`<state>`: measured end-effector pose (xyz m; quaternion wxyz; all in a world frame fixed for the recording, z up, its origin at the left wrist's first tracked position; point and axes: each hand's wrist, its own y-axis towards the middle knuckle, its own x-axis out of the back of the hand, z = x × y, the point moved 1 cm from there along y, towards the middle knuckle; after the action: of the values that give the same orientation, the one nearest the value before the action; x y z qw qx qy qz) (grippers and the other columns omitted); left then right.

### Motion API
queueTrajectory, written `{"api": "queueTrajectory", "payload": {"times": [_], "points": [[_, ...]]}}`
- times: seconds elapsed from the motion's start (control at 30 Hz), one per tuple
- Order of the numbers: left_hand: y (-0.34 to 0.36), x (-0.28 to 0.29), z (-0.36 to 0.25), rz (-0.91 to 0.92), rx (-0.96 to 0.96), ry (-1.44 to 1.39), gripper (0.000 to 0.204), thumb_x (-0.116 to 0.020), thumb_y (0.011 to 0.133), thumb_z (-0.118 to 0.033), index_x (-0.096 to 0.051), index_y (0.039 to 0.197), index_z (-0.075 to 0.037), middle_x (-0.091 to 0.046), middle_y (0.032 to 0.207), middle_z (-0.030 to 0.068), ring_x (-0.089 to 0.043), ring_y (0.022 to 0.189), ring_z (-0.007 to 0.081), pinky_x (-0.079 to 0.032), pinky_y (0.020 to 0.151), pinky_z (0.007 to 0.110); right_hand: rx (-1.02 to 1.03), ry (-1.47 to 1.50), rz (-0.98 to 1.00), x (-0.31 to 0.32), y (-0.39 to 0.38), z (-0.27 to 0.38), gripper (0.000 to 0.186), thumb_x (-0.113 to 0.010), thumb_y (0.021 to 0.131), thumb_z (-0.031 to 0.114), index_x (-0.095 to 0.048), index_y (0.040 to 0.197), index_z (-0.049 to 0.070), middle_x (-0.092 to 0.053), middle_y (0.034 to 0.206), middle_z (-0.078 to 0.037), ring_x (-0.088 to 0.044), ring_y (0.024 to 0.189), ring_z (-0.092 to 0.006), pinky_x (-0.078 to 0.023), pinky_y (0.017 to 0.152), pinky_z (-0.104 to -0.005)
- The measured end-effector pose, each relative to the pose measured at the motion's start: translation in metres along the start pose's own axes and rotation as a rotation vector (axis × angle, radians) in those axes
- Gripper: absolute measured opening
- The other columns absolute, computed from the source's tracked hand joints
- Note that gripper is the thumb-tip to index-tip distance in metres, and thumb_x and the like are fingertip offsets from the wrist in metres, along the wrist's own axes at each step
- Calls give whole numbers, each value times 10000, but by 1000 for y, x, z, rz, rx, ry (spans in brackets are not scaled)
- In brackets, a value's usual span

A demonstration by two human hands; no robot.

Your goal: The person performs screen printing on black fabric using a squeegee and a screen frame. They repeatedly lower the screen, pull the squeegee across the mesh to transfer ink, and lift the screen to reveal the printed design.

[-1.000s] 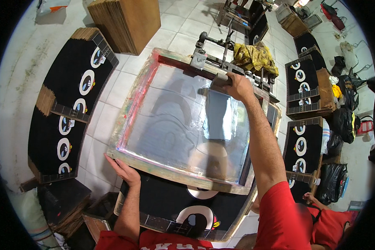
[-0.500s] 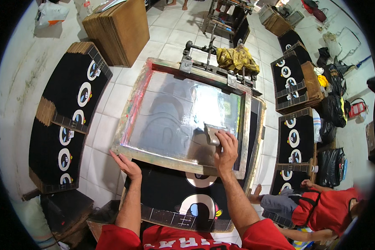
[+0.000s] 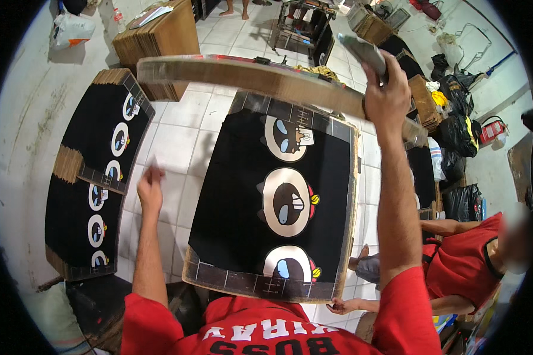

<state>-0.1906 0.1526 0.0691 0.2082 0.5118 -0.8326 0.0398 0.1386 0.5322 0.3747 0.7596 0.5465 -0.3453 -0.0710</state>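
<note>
Head-worn fisheye, looking steeply down, close over black printing board

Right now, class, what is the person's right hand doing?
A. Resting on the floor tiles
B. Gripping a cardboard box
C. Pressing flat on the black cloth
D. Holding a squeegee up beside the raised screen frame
D: the right hand is raised, its grip closed on a squeegee by the lifted frame, well above the black cloth.

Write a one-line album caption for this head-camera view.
Right hand grips a squeegee beside the raised printing screen; left hand hovers empty beside black fabric printed with three cartoon faces.
</note>
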Motion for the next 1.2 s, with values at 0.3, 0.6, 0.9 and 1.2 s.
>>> {"api": "queueTrajectory", "payload": {"times": [0.3,0.6,0.9,1.2], "points": [[-339,27,251,707,900,325,301,-556,980,-234,-727,972,13,-741,908,168,-700,875,294,-516,758,467,-113,-91,188,-27,98,-35,482,-741,898,420,-682,1321,197,-767,1141,-120,-723,1088,-316,-553,943,-443],[-401,-26,250,301,1034,59,308,-546,1001,-257,-697,1079,0,-732,1000,178,-693,948,312,-522,810,460,-177,-183,182,-31,116,-34,525,-768,855,490,-721,1265,165,-771,1121,-112,-715,1094,-289,-520,961,-403],[-424,-48,254,90,1020,-32,340,-536,1021,-280,-666,1186,-12,-722,1091,188,-685,1021,331,-528,862,453,-78,-181,191,-35,124,-63,543,-802,850,506,-726,1258,156,-773,1069,-105,-718,998,-258,-532,896,-393],[-377,-20,274,-115,562,-153,391,-526,1041,-302,-636,1293,-25,-713,1182,197,-678,1095,350,-534,914,447,-160,-144,202,-39,127,-72,594,-778,871,524,-700,1328,153,-753,1191,-141,-705,1096,-257,-515,956,-386]]}}
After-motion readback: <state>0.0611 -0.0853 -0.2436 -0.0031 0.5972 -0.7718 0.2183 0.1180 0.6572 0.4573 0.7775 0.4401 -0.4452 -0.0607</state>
